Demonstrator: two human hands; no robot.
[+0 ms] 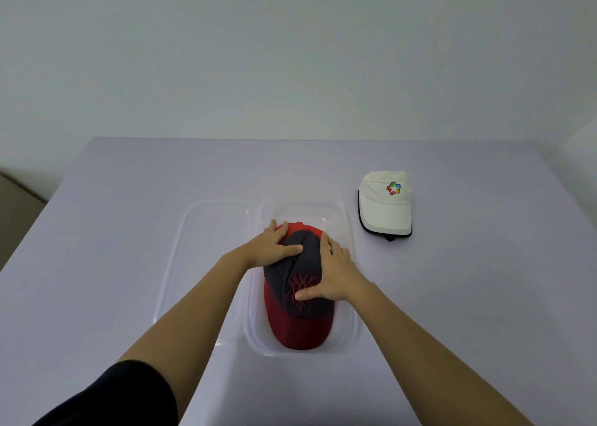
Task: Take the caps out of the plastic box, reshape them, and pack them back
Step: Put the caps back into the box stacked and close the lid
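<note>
A red and dark grey cap (298, 322) lies inside the clear plastic box (352, 335), its red brim toward me. My left hand (274, 244) lies on the left side of the crown with its fingers spread and fairly straight. My right hand (332, 270) presses the right side of the crown, thumb across the red embroidery. Both hands lie flat on the cap. A white cap (386, 207) with a coloured logo and dark brim edge sits on the table to the right of the box.
The box's clear lid (206, 248) lies flat just left of the box. Everything rests on a pale lilac table (113, 264) against a white wall. The table's left edge drops off at the far left.
</note>
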